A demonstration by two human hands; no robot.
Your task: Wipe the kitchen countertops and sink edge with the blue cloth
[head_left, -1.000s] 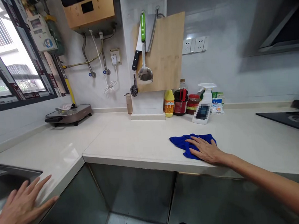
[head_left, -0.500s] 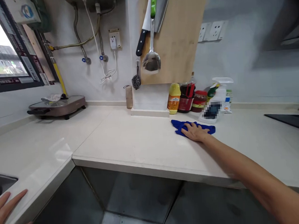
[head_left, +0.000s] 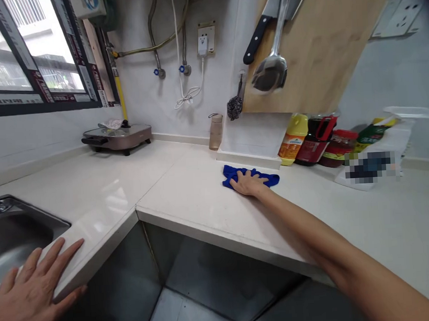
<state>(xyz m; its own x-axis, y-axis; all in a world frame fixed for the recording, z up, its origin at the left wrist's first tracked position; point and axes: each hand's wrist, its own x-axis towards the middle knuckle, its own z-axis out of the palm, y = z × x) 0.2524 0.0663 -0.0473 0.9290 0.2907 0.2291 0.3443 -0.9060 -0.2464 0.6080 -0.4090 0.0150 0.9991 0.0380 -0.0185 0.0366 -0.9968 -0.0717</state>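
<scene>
A blue cloth lies bunched on the white countertop, close to the base of the wall pillar. On top of it, pressing it flat, rests my right hand, with the fingers spread. My left hand is at the lower left, its fingers apart on the counter edge beside the sink, holding nothing.
A metal sink is at the left. An electric pan stands in the back corner, a beige bottle by the pillar. Right of it are a yellow bottle, jars and a white spray bottle. A cutting board hangs above.
The view has turned to the left. My right hand and the blue cloth have moved left along the counter, away from the spray bottle. More of my left hand and the sink shows.
</scene>
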